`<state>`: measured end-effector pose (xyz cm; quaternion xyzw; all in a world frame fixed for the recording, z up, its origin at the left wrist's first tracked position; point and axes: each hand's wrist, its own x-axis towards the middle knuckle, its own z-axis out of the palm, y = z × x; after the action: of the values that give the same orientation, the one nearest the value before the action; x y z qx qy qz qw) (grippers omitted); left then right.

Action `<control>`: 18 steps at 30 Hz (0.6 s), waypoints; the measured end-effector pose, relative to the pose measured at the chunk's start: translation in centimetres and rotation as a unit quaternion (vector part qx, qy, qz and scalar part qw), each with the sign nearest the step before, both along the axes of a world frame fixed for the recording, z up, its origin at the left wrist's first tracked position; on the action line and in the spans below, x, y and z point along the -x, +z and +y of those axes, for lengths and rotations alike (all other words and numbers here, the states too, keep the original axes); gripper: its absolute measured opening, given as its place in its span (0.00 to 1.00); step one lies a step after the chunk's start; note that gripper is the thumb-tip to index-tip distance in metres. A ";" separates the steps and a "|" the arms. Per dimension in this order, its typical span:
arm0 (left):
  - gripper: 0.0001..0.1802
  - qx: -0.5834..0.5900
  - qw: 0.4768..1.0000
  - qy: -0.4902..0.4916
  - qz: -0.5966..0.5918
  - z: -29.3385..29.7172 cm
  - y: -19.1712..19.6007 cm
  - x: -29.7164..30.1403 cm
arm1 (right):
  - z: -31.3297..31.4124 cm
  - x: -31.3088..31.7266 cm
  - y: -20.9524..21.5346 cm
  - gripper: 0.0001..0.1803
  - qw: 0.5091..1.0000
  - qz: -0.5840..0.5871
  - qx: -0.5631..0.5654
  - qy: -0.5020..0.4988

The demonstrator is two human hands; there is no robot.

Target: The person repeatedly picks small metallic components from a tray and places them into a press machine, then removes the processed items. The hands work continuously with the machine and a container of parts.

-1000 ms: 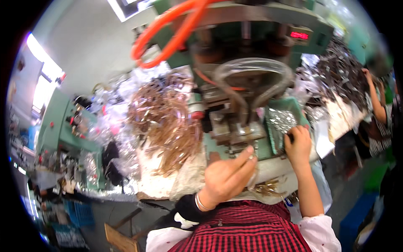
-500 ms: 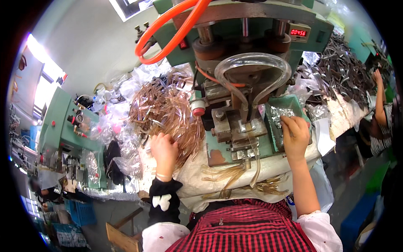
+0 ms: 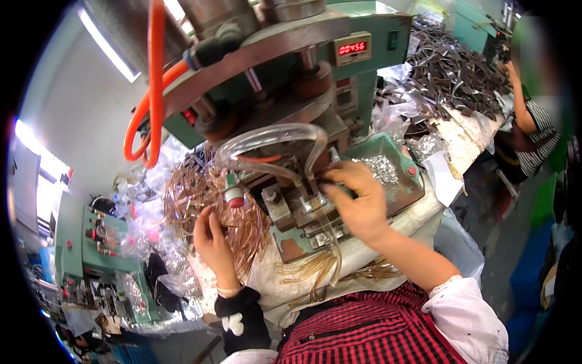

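Observation:
My right hand [image 3: 361,203] is at the die [image 3: 312,203] of a green press, its thumb and fingers bent together by the metal block. Whatever the fingertips pinch is too small to make out. One clear brownish strip [image 3: 334,252] hangs from the die toward me. On the left, my left hand [image 3: 213,246] is beside a heap of shiny brown translucent strips [image 3: 242,233], fingers raised and somewhat apart, with nothing visible in them. To the right of the die, a green tray [image 3: 403,197] holds many small silvery metal pieces [image 3: 379,170].
A bent clear tube [image 3: 273,134] and an orange hose [image 3: 156,91] hang about the press. A red button [image 3: 235,199] sits near the die. Cut strips [image 3: 309,267] lie at the table's front edge. Dark strips [image 3: 448,67] are heaped far right, near another person's arm [image 3: 520,103].
My right hand has gone from the tray of metal pieces leftward to the die. My left hand's fingers have straightened beside the strips. The whole view has turned and shifted.

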<state>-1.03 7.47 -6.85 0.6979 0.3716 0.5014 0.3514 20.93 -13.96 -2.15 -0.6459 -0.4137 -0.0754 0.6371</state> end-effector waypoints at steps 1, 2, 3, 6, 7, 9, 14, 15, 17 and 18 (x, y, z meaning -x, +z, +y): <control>0.10 0.018 0.999 -0.005 -0.046 -1.4 0.5 -0.6 | 0.5 0.9 -0.6 0.12 0.999 0.042 -0.011 -0.007; 0.09 0.038 0.995 -0.051 -0.079 -3.2 2.0 -1.0 | 0.6 1.2 -0.9 0.15 0.992 0.126 -0.028 0.015; 0.08 -0.010 0.995 -0.051 -0.090 -5.1 3.8 -1.9 | 0.6 1.4 -0.9 0.18 0.976 0.207 -0.047 0.036; 0.06 -0.150 0.942 -0.219 -0.204 -8.1 9.6 -3.7 | 0.8 1.7 -0.1 0.24 0.931 0.337 -0.090 0.107; 0.05 -0.197 0.925 -0.258 -0.195 -8.5 11.1 -4.0 | 0.9 2.0 0.4 0.26 0.917 0.361 -0.103 0.136; 0.06 -0.220 0.959 -0.175 -0.042 -7.7 12.5 -5.7 | 0.8 2.8 1.5 0.25 0.892 0.413 -0.099 0.155; 0.04 -0.149 0.960 -0.205 -0.121 -9.8 10.9 -4.8 | -2.9 4.6 3.5 0.35 0.975 0.175 0.061 0.123; 0.03 -0.156 0.961 -0.215 -0.070 -10.4 10.2 -3.5 | -3.8 4.9 3.4 0.38 0.988 0.015 0.119 0.098; 0.09 -0.243 0.947 -0.196 -0.076 -10.7 7.6 -2.9 | -5.2 5.4 0.5 0.42 0.970 -0.142 0.177 0.088; 0.10 -0.218 0.962 -0.164 -0.028 -11.4 7.4 -1.8 | -6.7 4.9 -0.9 0.39 0.976 -0.118 0.171 0.070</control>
<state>0.80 -3.93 0.53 0.7948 0.1235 0.5250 0.2783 16.07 -20.66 -3.00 -0.7016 -0.5367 -0.0340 0.4674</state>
